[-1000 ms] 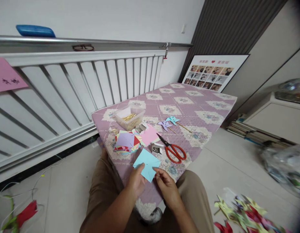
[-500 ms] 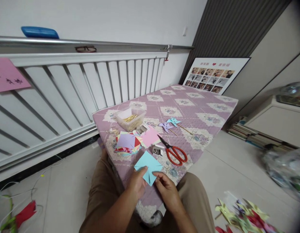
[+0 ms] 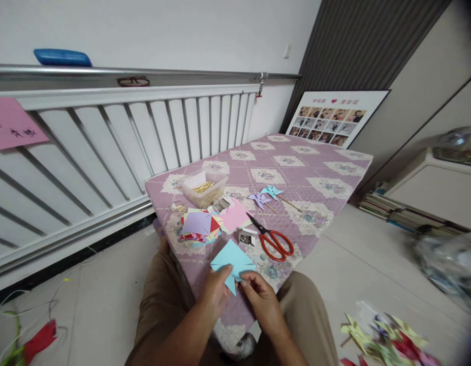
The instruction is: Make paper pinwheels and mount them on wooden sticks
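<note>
Over near corner of table (image 3: 292, 180), slit blue paper (image 3: 229, 254) held in left hand (image 3: 216, 286), thumb on top; edge pinched narrowly between fingers of right hand (image 3: 260, 296).

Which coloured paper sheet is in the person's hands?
The light-blue sheet, held by the left hand and right hand; the purple sheet tops the pile, and the pink sheet lies beside it.

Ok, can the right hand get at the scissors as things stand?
Probably yes: nothing lies between the right hand and the red-handled scissors, though its fingers would have to leave the blue paper.
</note>
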`<move>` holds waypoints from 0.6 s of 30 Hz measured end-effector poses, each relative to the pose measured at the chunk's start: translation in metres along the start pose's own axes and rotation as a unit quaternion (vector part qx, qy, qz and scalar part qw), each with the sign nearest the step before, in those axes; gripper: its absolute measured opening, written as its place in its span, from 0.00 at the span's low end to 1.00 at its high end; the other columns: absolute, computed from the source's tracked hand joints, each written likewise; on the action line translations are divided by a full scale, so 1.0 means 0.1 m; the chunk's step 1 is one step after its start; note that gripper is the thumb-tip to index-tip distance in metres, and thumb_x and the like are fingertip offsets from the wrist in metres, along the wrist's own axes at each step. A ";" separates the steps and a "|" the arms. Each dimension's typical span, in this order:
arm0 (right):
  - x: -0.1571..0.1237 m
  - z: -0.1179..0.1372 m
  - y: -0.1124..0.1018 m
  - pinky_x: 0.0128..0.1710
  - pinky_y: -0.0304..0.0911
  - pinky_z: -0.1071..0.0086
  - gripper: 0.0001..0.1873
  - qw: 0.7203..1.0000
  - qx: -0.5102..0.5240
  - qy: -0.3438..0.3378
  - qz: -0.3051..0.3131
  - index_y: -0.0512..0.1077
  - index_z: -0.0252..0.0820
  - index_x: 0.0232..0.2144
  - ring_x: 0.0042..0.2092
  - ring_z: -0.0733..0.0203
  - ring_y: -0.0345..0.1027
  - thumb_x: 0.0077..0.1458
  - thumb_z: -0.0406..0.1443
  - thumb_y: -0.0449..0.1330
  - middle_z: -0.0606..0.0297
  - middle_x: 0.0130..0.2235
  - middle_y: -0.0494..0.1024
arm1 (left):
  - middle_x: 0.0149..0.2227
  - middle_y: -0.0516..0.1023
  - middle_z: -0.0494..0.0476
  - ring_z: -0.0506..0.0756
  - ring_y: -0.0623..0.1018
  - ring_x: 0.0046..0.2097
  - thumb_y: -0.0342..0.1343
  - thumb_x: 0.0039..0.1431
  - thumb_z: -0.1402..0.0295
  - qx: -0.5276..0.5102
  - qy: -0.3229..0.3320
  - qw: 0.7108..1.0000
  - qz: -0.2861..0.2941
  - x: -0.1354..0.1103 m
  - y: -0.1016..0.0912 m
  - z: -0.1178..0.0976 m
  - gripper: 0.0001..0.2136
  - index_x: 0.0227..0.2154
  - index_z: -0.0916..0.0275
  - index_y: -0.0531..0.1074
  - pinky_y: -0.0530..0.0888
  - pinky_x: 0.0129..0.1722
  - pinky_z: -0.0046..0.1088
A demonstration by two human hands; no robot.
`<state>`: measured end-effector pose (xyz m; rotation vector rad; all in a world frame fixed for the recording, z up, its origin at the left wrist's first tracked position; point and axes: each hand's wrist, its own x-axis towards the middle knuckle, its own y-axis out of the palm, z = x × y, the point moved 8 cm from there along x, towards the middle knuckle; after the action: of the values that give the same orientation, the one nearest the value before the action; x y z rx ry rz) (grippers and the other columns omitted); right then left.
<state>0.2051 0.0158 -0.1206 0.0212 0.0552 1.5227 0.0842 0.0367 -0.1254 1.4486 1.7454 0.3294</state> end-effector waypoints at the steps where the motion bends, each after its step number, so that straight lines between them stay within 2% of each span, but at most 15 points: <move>1: 0.00 0.01 0.01 0.35 0.64 0.65 0.11 1.000 0.001 0.000 0.003 0.74 0.43 0.30 0.32 0.56 0.70 0.50 0.45 0.63 0.64 0.29 0.77 | 0.29 0.79 0.54 0.54 0.76 0.32 0.68 0.35 0.70 0.003 0.012 1.000 0.003 0.00 0.00 0.00 0.14 0.29 0.64 0.75 0.69 0.37 0.30; 4: 0.00 0.00 0.02 0.35 0.63 0.65 0.12 1.000 0.007 0.001 0.007 0.73 0.43 0.29 0.32 0.56 0.70 0.50 0.45 0.63 0.64 0.28 0.78 | 0.29 0.79 0.53 0.53 0.76 0.31 0.68 0.37 0.70 0.012 0.036 0.999 0.001 0.02 -0.05 0.01 0.13 0.29 0.64 0.75 0.69 0.38 0.30; 7: 0.00 -0.04 0.01 0.34 0.64 0.66 0.13 1.000 0.015 0.005 0.008 0.72 0.44 0.33 0.32 0.57 0.70 0.50 0.46 0.63 0.65 0.29 0.78 | 0.28 0.78 0.53 0.53 0.75 0.31 0.68 0.36 0.70 0.015 0.036 0.999 -0.008 0.04 -0.08 0.03 0.14 0.29 0.64 0.74 0.69 0.38 0.30; 12: 0.01 -0.13 0.00 0.34 0.64 0.65 0.17 0.999 0.046 0.014 0.007 0.68 0.45 0.39 0.32 0.57 0.71 0.49 0.45 0.64 0.66 0.29 0.79 | 0.28 0.78 0.53 0.52 0.75 0.29 0.67 0.38 0.70 0.008 0.025 1.000 0.007 0.02 -0.02 0.02 0.12 0.29 0.64 0.74 0.69 0.33 0.28; 15: 0.02 -0.17 0.00 0.34 0.64 0.66 0.17 0.998 0.059 0.017 0.010 0.68 0.46 0.39 0.32 0.58 0.71 0.50 0.45 0.63 0.66 0.30 0.78 | 0.28 0.79 0.53 0.53 0.76 0.29 0.67 0.38 0.70 0.009 0.014 1.000 0.019 0.01 0.01 0.02 0.13 0.31 0.64 0.74 0.68 0.31 0.28; 18: 0.02 -0.17 -0.01 0.31 0.63 0.67 0.16 0.998 0.057 0.015 0.004 0.68 0.46 0.38 0.30 0.59 0.70 0.49 0.46 0.64 0.68 0.28 0.77 | 0.27 0.78 0.52 0.53 0.76 0.29 0.67 0.38 0.70 0.007 0.015 1.000 0.007 0.00 -0.02 0.02 0.13 0.29 0.64 0.74 0.68 0.30 0.28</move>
<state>0.2054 0.0174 -0.1375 0.0895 0.1665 1.5267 0.0845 0.0359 -0.1280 1.4746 1.7660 0.3488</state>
